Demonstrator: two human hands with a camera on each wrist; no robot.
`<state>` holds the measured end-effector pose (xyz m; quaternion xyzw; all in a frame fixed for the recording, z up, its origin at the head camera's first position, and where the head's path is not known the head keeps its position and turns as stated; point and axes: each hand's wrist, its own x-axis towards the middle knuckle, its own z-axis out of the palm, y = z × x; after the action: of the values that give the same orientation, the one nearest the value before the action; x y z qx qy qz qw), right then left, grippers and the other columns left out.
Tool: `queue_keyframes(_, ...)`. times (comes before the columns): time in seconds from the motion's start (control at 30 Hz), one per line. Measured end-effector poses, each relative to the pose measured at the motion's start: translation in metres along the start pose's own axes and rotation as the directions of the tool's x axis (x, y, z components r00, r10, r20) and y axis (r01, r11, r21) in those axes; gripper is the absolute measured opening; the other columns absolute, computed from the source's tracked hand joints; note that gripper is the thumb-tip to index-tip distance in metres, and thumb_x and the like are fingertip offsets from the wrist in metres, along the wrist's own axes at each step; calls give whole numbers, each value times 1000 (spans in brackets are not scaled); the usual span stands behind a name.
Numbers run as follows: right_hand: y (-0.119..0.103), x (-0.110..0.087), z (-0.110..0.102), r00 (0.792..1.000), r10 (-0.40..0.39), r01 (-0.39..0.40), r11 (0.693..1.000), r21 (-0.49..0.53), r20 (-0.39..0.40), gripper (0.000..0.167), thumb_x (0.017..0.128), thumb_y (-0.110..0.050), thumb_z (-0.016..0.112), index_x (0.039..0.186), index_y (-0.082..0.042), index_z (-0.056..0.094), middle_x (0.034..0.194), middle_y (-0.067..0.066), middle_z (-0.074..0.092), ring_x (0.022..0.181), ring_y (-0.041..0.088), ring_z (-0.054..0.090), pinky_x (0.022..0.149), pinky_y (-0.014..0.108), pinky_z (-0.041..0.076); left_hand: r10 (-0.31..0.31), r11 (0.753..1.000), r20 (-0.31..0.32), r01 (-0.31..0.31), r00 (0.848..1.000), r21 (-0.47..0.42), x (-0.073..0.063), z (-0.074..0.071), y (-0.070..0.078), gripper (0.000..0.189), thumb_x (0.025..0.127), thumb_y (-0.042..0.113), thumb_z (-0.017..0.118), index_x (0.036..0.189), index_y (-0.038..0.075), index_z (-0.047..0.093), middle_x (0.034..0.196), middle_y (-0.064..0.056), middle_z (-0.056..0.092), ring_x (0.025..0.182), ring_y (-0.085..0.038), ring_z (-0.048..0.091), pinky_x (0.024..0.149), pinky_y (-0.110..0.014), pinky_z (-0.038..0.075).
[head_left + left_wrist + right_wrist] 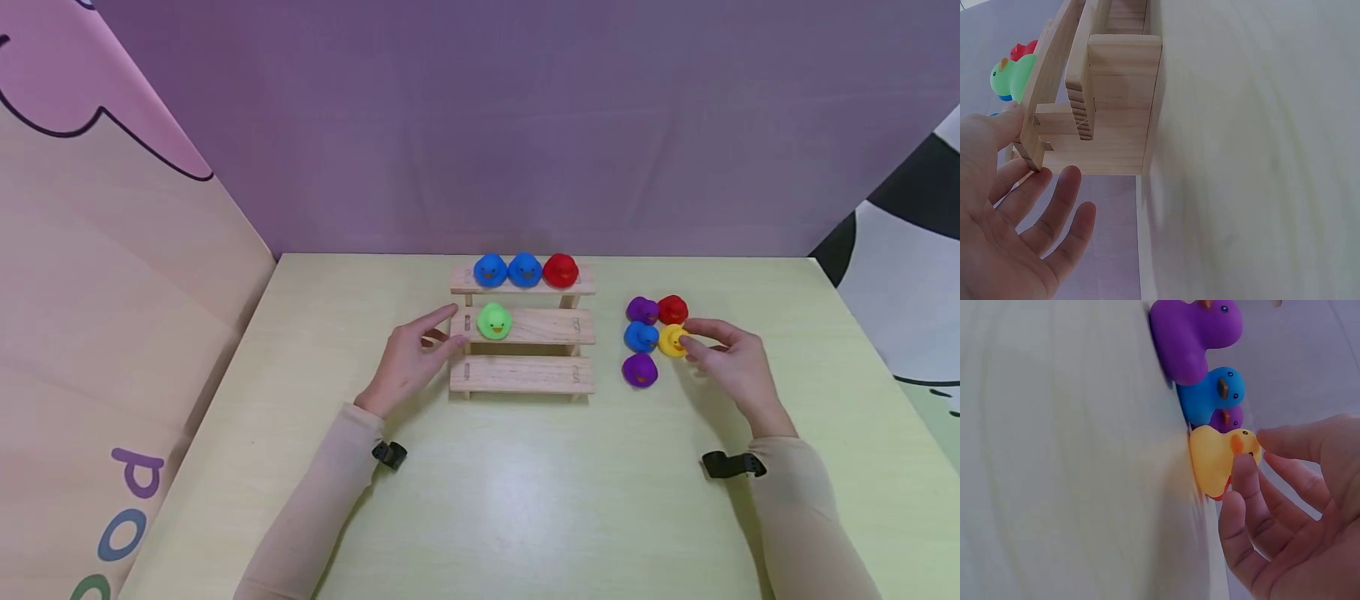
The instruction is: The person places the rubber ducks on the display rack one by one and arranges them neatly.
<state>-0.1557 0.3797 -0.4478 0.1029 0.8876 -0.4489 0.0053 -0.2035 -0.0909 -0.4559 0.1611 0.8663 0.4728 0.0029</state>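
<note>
My left hand (411, 357) pinches the left end of the middle step of a three-step wooden stand (525, 374), thumb above and fingertips at its end and underside. On that step sits a green rubber duck (495, 322), close to the hand. Two blue ducks (491, 271) and a red duck (561, 271) line the top step. Over on the right, my right hand (731, 367) pinches a yellow rubber duck (1210, 459) by its head between thumb and fingers. The duck's base is right at the tabletop, beside the other loose ducks.
Left of and behind the yellow duck stand a blue duck (641, 337), a red duck (672, 309) and two purple ducks (640, 371), close together on the pale table (495, 517). A purple cloth backdrop (525, 125) rises behind the table's far edge.
</note>
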Motion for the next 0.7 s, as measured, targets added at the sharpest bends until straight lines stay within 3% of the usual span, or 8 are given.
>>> queue_keyframes(0.7, 2, 3, 0, 999, 19, -18, 998, -53, 31, 65, 107, -49, 62, 153, -5, 56, 144, 24, 61, 82, 5, 69, 72, 21, 57, -12, 1000, 6, 12, 1000, -10, -1, 0, 1, 58, 102, 38, 74, 155, 25, 58, 148, -7, 67, 106, -26, 74, 94, -43, 63)
